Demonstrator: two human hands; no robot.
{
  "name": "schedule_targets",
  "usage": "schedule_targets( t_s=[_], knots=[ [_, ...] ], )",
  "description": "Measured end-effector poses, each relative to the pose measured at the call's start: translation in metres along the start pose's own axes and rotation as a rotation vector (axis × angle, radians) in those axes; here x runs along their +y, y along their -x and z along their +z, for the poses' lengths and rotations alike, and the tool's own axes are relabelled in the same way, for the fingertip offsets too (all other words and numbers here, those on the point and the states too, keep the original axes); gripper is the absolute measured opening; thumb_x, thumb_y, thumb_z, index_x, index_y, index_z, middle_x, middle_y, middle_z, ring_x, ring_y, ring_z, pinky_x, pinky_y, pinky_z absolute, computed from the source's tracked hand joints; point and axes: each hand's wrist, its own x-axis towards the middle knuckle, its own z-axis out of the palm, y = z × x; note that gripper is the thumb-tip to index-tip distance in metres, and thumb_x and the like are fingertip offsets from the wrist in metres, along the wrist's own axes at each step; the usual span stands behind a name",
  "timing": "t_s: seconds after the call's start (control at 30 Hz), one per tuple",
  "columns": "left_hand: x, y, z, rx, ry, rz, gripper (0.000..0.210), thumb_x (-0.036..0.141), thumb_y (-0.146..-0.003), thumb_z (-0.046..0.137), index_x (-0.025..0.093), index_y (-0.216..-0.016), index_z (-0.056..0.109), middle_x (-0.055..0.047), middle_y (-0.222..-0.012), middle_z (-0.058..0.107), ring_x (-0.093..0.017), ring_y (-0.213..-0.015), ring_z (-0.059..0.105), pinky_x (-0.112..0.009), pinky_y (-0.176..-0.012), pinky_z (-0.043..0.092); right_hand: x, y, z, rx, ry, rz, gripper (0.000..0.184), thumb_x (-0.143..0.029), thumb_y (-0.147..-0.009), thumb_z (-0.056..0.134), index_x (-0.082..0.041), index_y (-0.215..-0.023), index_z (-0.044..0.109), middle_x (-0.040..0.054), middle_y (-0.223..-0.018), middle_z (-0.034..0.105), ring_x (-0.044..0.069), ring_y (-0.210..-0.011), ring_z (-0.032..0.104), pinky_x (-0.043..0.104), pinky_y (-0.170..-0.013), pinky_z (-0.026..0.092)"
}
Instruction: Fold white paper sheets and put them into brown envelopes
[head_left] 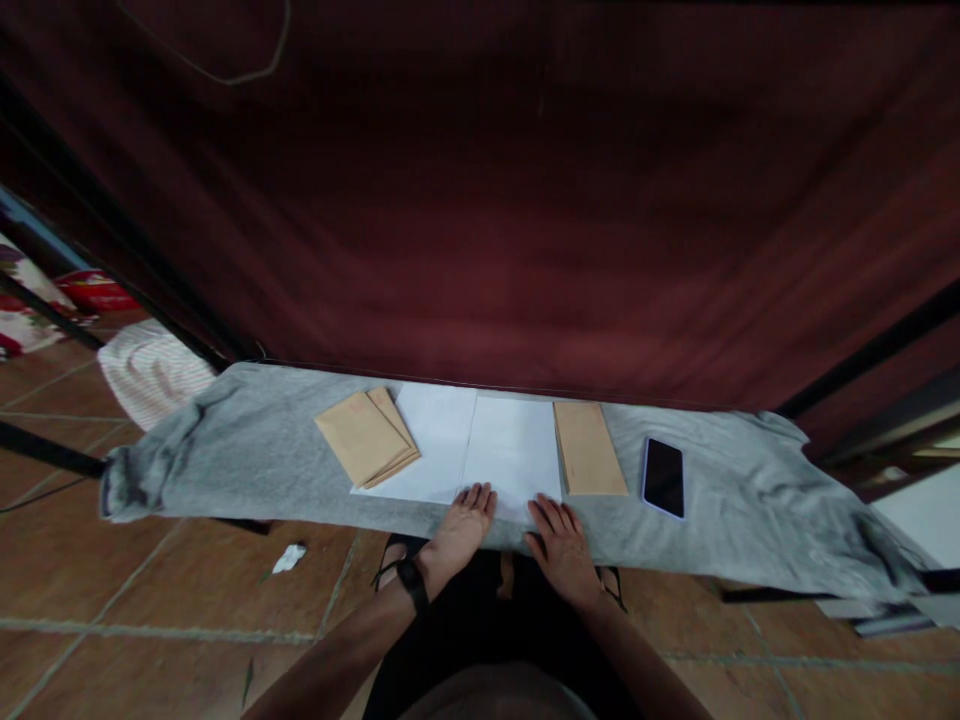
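A white sheet of paper (514, 440) lies in front of me on the grey cloth. My left hand (469, 520) lies flat at its lower left corner, fingers stretched out. At the lower right corner, my right hand (559, 540) rests with its fingers a little spread, the fingertips on the paper's edge. More white paper (435, 430) lies to the left, partly covered by a small pile of brown envelopes (364, 435). To the right of the sheet sit further brown envelopes (589, 450), touching or nearly touching its edge.
A phone (664, 477) with a pale purple edge lies to the right. The grey cloth (247, 450) covers a narrow bench-like surface. Behind it hangs a dark red curtain (480, 250). Black frame bars stand at both sides. A white scrap (289, 558) lies on the tiled floor.
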Motion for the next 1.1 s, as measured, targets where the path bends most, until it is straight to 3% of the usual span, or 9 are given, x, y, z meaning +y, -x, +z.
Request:
schedule_targets(
  t_s=[0.23, 0.43, 0.53, 0.7, 0.87, 1.1],
  knots=[
    [0.008, 0.035, -0.017, -0.127, 0.069, 0.031, 0.048, 0.007, -0.089, 0.043, 0.022, -0.132, 0.060, -0.008, -0.134, 0.066, -0.022, -0.126, 0.060, -0.041, -0.109, 0.045, 0.017, 0.016, -0.015, -0.085, -0.296, -0.047, 0.059, 0.000, -0.087, 0.046, -0.027, -0.137, 0.060, 0.0050, -0.143, 0.060, 0.022, -0.133, 0.054, 0.049, -0.116, 0.041],
    [-0.014, 0.070, -0.023, -0.022, 0.390, 0.029, 0.046, 0.006, -0.085, 0.055, 0.025, -0.125, 0.066, -0.004, -0.134, 0.067, -0.021, -0.127, 0.059, -0.042, -0.113, 0.044, 0.031, 0.035, -0.032, -0.209, -0.598, 0.044, 0.032, -0.018, -0.095, 0.055, -0.031, -0.118, 0.074, 0.0026, -0.120, 0.074, 0.022, -0.117, 0.066, 0.043, -0.106, 0.051],
    [-0.029, 0.068, -0.014, 0.046, 0.595, -0.070, 0.038, 0.006, -0.085, 0.054, 0.025, -0.111, 0.073, -0.003, -0.127, 0.071, -0.019, -0.122, 0.063, -0.039, -0.109, 0.048, 0.033, 0.035, -0.039, -0.245, -0.642, 0.087, 0.026, -0.026, -0.096, 0.059, -0.030, -0.115, 0.075, 0.0034, -0.117, 0.076, 0.022, -0.114, 0.068, 0.041, -0.103, 0.053],
    [-0.033, 0.063, -0.010, 0.063, 0.816, -0.213, 0.022, 0.026, -0.093, 0.056, 0.025, -0.101, 0.076, -0.003, -0.111, 0.076, -0.020, -0.108, 0.069, -0.037, -0.103, 0.052, 0.038, 0.029, -0.046, -0.226, -0.576, 0.095, 0.028, -0.026, -0.094, 0.058, -0.028, -0.116, 0.075, 0.0050, -0.122, 0.074, 0.025, -0.121, 0.064, 0.047, -0.111, 0.046],
    [-0.027, 0.065, -0.013, 0.054, 0.842, -0.289, 0.025, 0.038, -0.094, 0.055, 0.025, -0.094, 0.076, -0.005, -0.101, 0.077, -0.022, -0.099, 0.069, -0.038, -0.098, 0.054, 0.043, 0.026, -0.047, -0.218, -0.551, 0.225, 0.029, -0.039, -0.097, 0.052, -0.028, -0.108, 0.077, 0.0042, -0.110, 0.077, 0.025, -0.107, 0.071, 0.040, -0.096, 0.057],
    [-0.027, 0.037, -0.010, 0.218, 0.913, -0.507, 0.033, 0.048, -0.092, 0.052, 0.020, -0.094, 0.070, -0.007, -0.098, 0.075, -0.022, -0.095, 0.068, -0.035, -0.092, 0.053, 0.038, -0.002, -0.031, -0.102, -0.448, 0.445, 0.046, -0.052, -0.100, 0.041, -0.022, -0.106, 0.074, 0.0069, -0.090, 0.079, 0.026, -0.082, 0.075, 0.035, -0.075, 0.058]
  ],
)
